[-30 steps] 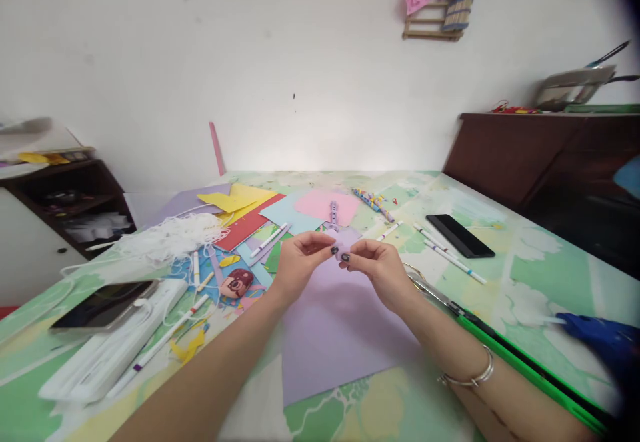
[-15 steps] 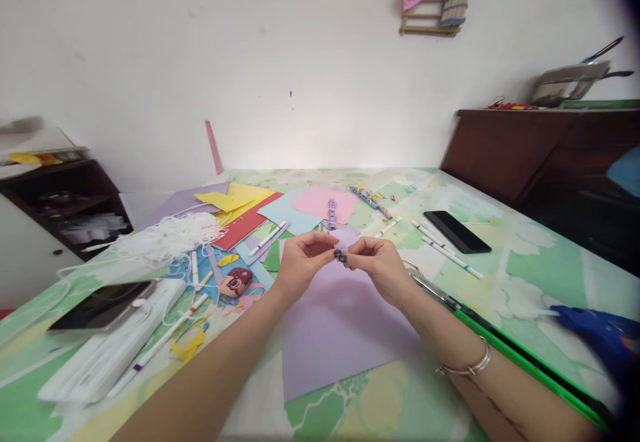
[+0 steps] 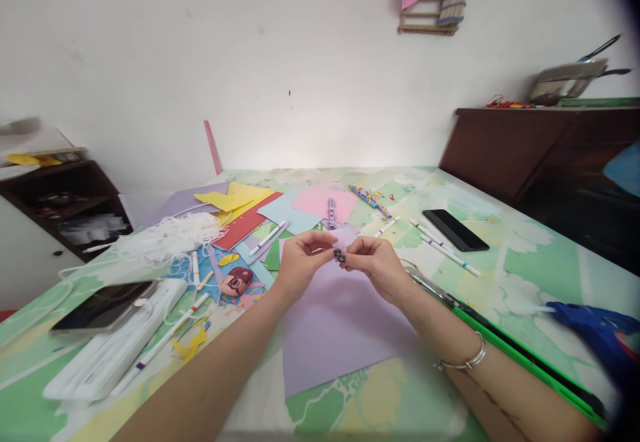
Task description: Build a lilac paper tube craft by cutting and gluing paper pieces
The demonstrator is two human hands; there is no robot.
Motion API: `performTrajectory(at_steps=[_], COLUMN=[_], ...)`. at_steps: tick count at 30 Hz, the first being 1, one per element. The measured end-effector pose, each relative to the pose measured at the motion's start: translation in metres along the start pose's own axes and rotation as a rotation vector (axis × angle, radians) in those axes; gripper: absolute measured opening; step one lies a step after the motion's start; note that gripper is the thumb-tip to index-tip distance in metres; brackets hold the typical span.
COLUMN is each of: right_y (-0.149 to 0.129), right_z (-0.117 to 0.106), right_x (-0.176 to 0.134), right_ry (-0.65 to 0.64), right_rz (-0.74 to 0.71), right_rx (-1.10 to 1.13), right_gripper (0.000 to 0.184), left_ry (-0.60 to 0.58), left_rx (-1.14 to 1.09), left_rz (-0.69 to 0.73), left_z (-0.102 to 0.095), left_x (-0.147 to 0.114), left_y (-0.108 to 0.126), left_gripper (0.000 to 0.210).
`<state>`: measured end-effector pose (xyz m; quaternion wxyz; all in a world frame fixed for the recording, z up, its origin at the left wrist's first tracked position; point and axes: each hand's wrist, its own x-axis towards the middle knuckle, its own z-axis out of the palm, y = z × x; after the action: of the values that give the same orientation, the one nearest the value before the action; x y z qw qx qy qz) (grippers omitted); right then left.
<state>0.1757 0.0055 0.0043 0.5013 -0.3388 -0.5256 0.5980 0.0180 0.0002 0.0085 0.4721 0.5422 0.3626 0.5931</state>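
Observation:
My left hand [image 3: 306, 260] and my right hand [image 3: 376, 260] meet above a large purple sheet of paper [image 3: 340, 335], thumbs nearly touching. Both are closed in a pinch on a small pale purple piece of paper [image 3: 346, 237], whose lower part is hidden by the fingers. The thumbnails are dark. Just beyond the hands stands a purple patterned paper strip or roll [image 3: 331, 213], close to a pink sheet [image 3: 313, 201]. Under my right forearm lies a long green-and-black tool [image 3: 520, 347] with a metal end, partly covered by the arm.
On the left are tangled white cord [image 3: 170, 235], a phone [image 3: 105, 305] on a white power strip [image 3: 95, 369], markers, scraps and a brown bear-faced item [image 3: 237, 282]. On the right lie a black phone [image 3: 455, 230], several markers [image 3: 450, 255] and a blue glue gun [image 3: 590, 325].
The hands keep the same pinch, with only a slight shift of the fingers. The whole view has moved very slightly.

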Motion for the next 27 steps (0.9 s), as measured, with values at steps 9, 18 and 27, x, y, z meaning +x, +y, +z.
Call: performTrajectory(at_steps=[9,18,27], right_y=[0.0016,-0.0004,-0.001], right_z=[-0.0012,-0.0011,-0.0025], right_x=[0.0012,0.0008,0.0022], right_ry=[-0.001,0.005,0.035], right_rz=[-0.013,-0.007,-0.087], right_rx=[-0.015,-0.022,-0.111], right_gripper=[0.019,0.021,0.029], left_ry=[0.019,0.018,0.007], left_rx=[0.007,-0.003,0.027], left_rz=[-0.018,-0.026,-0.036], left_z=[0.0003,-0.0024,-0.0022], left_x=[0.0,0.0015,0.0011], left_y=[0.0,-0.0028,-0.0004], left_gripper=[0.024,0.027,0.026])
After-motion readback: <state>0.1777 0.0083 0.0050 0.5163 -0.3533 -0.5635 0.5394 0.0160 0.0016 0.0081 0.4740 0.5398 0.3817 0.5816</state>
